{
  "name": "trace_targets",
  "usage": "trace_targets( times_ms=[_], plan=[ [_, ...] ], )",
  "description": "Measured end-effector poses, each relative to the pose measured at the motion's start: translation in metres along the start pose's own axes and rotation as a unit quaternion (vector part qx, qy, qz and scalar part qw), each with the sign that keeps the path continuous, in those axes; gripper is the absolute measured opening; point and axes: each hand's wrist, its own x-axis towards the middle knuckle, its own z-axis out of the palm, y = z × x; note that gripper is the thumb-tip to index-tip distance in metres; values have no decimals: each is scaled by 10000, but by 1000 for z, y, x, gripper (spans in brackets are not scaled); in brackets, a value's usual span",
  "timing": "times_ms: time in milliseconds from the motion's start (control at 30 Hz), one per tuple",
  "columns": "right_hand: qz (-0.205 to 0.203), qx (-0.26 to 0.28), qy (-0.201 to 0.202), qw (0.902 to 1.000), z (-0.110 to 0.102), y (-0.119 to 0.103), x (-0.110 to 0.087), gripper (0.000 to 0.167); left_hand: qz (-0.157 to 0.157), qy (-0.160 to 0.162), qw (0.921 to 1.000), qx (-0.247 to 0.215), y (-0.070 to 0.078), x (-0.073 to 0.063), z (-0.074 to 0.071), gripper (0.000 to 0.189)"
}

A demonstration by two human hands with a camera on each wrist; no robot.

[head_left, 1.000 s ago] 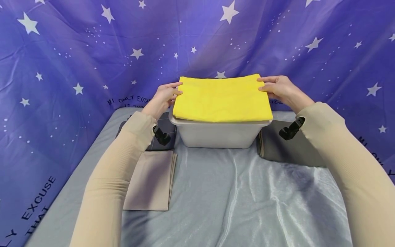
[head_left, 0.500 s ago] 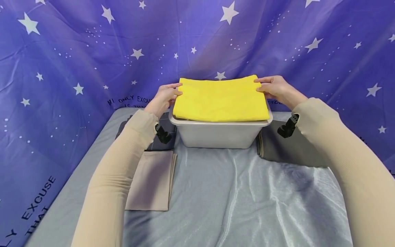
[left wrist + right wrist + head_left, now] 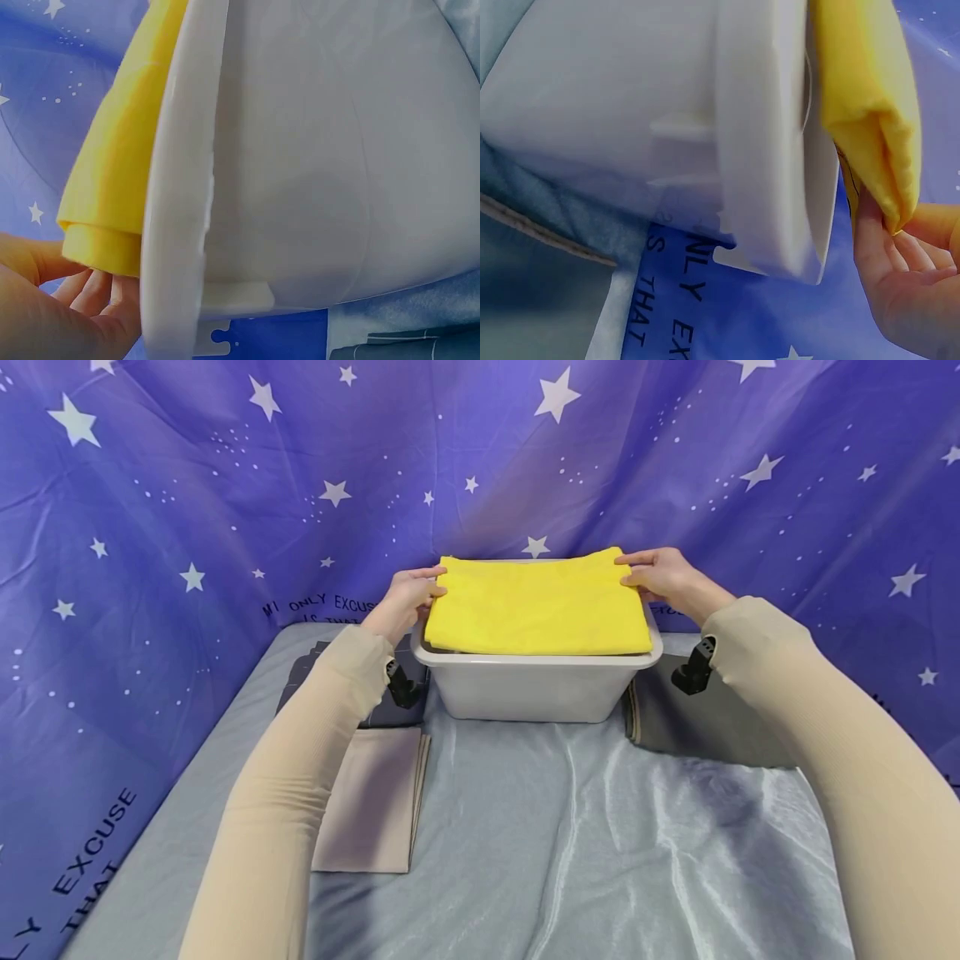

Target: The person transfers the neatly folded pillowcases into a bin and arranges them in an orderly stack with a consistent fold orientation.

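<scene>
- The white tub (image 3: 528,689) stands at the table's (image 3: 495,827) far edge, against the starry purple curtain (image 3: 480,435).
- The folded yellow cloth (image 3: 536,608) lies across the tub's opening, hiding most of the inside.
- The left hand (image 3: 407,600) and right hand (image 3: 671,578) each pinch one end of it.
- Toward the far left corner lies a dark folded cloth (image 3: 390,718), partly covered by the left sleeve (image 3: 273,802).
- Nearer along the left edge lies a beige folded cloth (image 3: 375,806).
- Right of the tub lies a grey folded cloth (image 3: 705,718), its right part hidden by the right sleeve (image 3: 810,718).
- The left wrist view shows tub and cloth end side-on, and a tab (image 3: 236,296) below the rim, unseen from the head.
- The right wrist view alone shows the cloth's layers bunched between thumb and fingers, beyond the rim.
</scene>
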Motion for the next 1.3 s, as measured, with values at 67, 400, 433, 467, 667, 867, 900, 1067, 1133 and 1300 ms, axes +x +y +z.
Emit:
trace_targets(
  times_ms=[67,400,433,467,667,867,900,1067,1133,1300],
  plan=[
    [-9,-98,-16,10000,1,0,1,49,19,-10,10000,14,0,0,0,40],
    [-127,-193,34,9997,0,4,3,50,67,23,9996,287,-2,0,3,40],
    [-129,-185,33,9997,0,4,3,50,75,30,9995,292,-2,0,3,39],
    [-121,-190,46,9997,0,4,3,50,92,37,9995,297,-2,0,3,39],
    [-131,-214,141,9996,1,3,1,49,244,102,9990,363,-3,0,5,38],
    [-153,-243,257,9993,3,3,1,49,356,223,9980,479,-3,-1,6,38],
    [-158,-273,274,9991,3,3,2,49,361,242,9979,483,-3,-1,6,38],
    [-163,-347,364,9986,5,3,3,47,370,308,9978,462,-3,-2,6,37],
    [-154,-340,397,9985,6,3,4,46,388,312,9977,452,-3,-2,6,37],
    [-150,-366,462,9981,6,3,6,45,389,323,9977,461,-5,1,7,36]
  ],
)
